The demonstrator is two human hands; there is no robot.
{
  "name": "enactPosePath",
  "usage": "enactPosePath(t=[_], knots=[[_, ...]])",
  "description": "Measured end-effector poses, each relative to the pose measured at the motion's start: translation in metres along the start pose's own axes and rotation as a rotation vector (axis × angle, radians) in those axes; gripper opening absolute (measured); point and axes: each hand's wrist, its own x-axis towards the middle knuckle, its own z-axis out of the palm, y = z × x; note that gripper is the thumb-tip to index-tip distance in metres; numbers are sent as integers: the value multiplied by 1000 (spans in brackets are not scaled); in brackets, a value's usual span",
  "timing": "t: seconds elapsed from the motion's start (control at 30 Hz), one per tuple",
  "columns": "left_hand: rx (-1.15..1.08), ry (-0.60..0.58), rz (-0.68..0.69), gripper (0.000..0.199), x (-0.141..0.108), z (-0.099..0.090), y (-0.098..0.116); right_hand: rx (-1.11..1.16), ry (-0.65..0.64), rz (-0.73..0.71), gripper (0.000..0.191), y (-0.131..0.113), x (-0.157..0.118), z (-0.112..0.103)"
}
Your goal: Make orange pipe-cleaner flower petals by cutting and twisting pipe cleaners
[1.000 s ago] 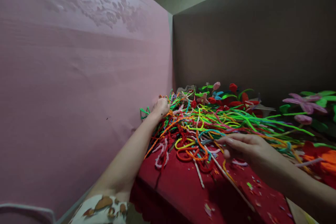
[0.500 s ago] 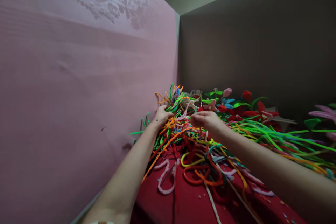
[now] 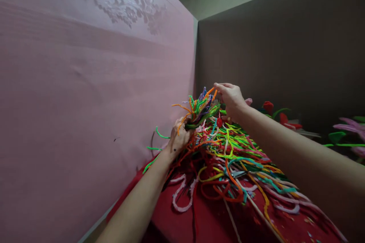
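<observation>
A bunch of fuzzy pipe cleaners (image 3: pixel 199 108) in green, orange and purple stands raised, with my left hand (image 3: pixel 180 134) wrapped round its lower part. My right hand (image 3: pixel 230 97) is up beside the top of the bunch, its thumb and forefinger pinched on an orange pipe cleaner (image 3: pixel 210 92). More loose pipe cleaners (image 3: pixel 234 140) in many colours lie tangled beneath both hands. A small red piece (image 3: pixel 219 122) hangs just below my right hand.
A red cloth (image 3: pixel 171 212) covers the surface, with a pink loop (image 3: pixel 182 209), a yellow loop and scissors (image 3: pixel 238 174) on it. Pipe-cleaner flowers (image 3: pixel 352 127) stand at the right. A pink wall (image 3: pixel 85 102) rises close on the left, a dark panel (image 3: pixel 270 53) behind.
My left hand has lifted the bunch of pipe cleaners off the pile. My right hand has moved up from the pile and now pinches an orange one.
</observation>
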Motion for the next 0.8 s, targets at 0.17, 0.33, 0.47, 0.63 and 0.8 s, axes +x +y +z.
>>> enactPosePath(t=[0.17,0.33,0.47,0.63,0.8], knots=[[134,-20,93,20,-3,1,3,-216,-23,-142,22,-10,-14,-10],[238,-52,167,24,-7,2,3,-240,-159,-108,21,-15,-20,-14],[336,-90,187,25,-7,1,0,-173,-163,-124,10,-26,-20,-21],[421,-144,150,22,1,2,-2,-72,-7,-140,11,-48,-16,-38],[458,-188,104,26,7,9,6,14,97,-109,14,-65,-7,-55]])
